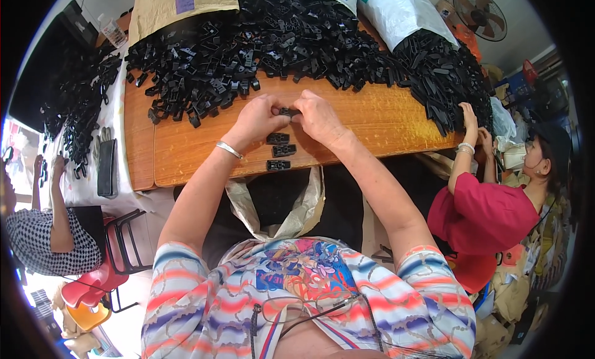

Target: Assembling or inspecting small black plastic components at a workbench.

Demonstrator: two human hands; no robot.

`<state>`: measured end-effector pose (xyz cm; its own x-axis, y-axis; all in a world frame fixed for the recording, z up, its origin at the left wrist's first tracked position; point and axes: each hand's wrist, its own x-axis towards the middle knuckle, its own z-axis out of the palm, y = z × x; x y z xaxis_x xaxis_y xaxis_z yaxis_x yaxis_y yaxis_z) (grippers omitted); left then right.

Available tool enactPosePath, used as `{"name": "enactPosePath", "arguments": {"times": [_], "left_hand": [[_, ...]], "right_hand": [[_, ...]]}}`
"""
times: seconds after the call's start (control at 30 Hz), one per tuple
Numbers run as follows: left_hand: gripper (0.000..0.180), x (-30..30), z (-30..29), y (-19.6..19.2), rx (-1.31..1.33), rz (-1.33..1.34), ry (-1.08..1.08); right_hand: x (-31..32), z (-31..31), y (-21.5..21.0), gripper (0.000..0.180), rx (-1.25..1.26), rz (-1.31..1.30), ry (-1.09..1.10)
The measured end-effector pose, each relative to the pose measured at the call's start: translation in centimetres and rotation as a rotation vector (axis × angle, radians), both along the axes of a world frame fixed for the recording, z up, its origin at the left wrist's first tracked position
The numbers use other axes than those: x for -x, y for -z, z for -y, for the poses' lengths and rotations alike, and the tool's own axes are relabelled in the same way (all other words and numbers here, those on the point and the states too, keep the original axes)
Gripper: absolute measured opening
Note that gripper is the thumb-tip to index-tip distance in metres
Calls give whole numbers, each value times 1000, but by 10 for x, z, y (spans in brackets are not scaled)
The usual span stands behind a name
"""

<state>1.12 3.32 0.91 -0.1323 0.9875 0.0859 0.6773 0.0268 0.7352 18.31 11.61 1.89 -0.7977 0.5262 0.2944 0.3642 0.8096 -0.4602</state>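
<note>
My left hand [255, 118] and my right hand [318, 117] meet over the wooden table [365, 120]. Between their fingertips they pinch a small black plastic part [287, 112], partly covered by the fingers. Just below it, toward me, a short column of similar black parts lies on the wood: the upper piece [278, 138], the middle piece [284, 150] and the lowest piece [278, 165] near the table's front edge. Beyond my hands spreads a big heap of loose black clips [217, 68]. A silvery bracelet circles my left wrist.
Behind the heap lie a brown paper sack [176, 6] and a white sack [406, 18] with long black strips [434, 68] before it. One co-worker in red [489, 204] handles strips at right; another in a checked top [52, 241] sits left. A pale cloth bag [246, 213] hangs at my lap.
</note>
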Motion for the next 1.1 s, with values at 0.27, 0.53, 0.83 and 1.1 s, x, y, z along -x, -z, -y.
{"name": "enactPosePath", "arguments": {"times": [0.27, 0.53, 0.83, 1.1], "left_hand": [[29, -8, -5, -13, 81, -116, -98], [23, 14, 9, -21, -80, -252, -156], [14, 36, -1, -6, -338, -589, -324], [7, 33, 7, -6, -394, -436, -343]], "right_hand": [[0, 5, 1, 25, 117, -19, 51], [-23, -15, -25, 25, 610, 240, -106], [30, -64, 4, 23, -140, -6, 264], [39, -51, 6, 18, -158, 53, 249]]}}
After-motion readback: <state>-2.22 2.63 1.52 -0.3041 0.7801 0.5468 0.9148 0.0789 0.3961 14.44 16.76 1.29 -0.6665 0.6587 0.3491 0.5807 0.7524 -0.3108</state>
